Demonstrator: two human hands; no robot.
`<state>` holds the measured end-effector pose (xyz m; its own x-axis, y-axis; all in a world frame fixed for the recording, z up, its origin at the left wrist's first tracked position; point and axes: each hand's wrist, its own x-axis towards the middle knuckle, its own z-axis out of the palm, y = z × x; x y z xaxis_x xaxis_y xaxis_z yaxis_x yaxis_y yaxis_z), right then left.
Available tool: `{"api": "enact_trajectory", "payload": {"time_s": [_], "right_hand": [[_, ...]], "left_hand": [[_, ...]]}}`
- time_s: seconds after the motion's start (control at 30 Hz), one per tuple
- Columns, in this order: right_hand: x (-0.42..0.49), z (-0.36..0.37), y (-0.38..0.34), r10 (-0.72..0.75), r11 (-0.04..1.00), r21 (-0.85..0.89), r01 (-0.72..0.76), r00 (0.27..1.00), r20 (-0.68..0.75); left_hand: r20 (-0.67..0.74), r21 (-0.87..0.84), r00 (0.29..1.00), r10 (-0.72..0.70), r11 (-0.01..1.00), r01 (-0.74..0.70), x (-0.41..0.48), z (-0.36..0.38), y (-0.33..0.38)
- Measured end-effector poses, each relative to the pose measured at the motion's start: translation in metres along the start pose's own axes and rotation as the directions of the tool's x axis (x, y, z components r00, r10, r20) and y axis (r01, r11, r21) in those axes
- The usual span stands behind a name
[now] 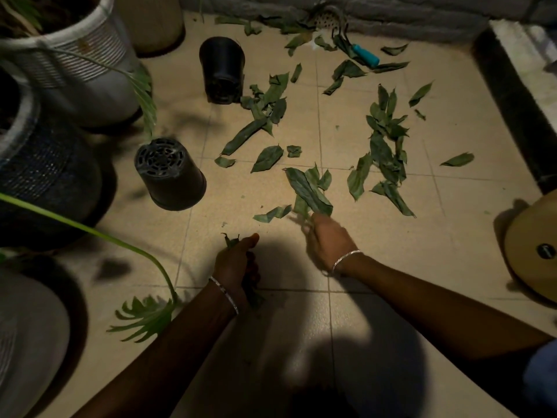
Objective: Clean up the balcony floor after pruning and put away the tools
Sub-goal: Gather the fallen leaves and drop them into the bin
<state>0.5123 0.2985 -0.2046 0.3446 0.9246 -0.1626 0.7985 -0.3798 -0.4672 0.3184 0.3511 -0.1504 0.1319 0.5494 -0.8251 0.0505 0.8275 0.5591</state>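
Observation:
Cut green leaves (384,140) lie scattered over the beige tiled floor (376,267). My right hand (327,239) grips a bunch of long leaves (310,188) that stick up and away from it, just above the tiles. My left hand (236,262) holds a clump of leaves (231,240) in its curled fingers, thumb up. A hand tool with a teal handle (366,55) lies among leaves near the far wall.
Two small black plastic pots (171,173) (223,69) lie on the floor at left centre. Large woven planters (75,61) and dark baskets (45,176) crowd the left side, with a plant stem arching over the tiles. A tan round object (533,245) sits at right.

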Motion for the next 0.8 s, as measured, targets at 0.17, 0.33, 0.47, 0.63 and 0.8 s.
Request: {"api": "enact_trajectory", "payload": {"time_s": [0.17, 0.33, 0.47, 0.63, 0.8], "right_hand": [[0.044, -0.029, 0.018, 0.181, 0.982, -0.032, -0.186, 0.976, -0.123], [0.072, -0.030, 0.019, 0.236, 0.970, -0.034, -0.241, 0.966, -0.107], [0.075, -0.020, 0.018, 0.196, 0.976, -0.089, -0.199, 0.980, -0.043], [0.074, -0.006, 0.013, 0.189, 0.955, -0.224, -0.193, 0.981, -0.039], [0.069, -0.001, 0.017, 0.123, 0.969, -0.213, -0.122, 0.992, -0.006]], "left_hand": [[0.007, 0.009, 1.000, -0.012, 1.000, 0.012, -0.001, -0.003, 0.002], [0.030, -0.014, 1.000, 0.006, 1.000, -0.006, -0.001, -0.008, 0.006], [0.044, -0.020, 0.999, -0.007, 1.000, 0.008, 0.004, -0.013, 0.007], [0.055, -0.011, 0.998, -0.019, 1.000, 0.020, 0.008, -0.016, 0.008], [0.058, -0.020, 0.998, -0.020, 1.000, 0.021, 0.013, -0.015, 0.008]]}}
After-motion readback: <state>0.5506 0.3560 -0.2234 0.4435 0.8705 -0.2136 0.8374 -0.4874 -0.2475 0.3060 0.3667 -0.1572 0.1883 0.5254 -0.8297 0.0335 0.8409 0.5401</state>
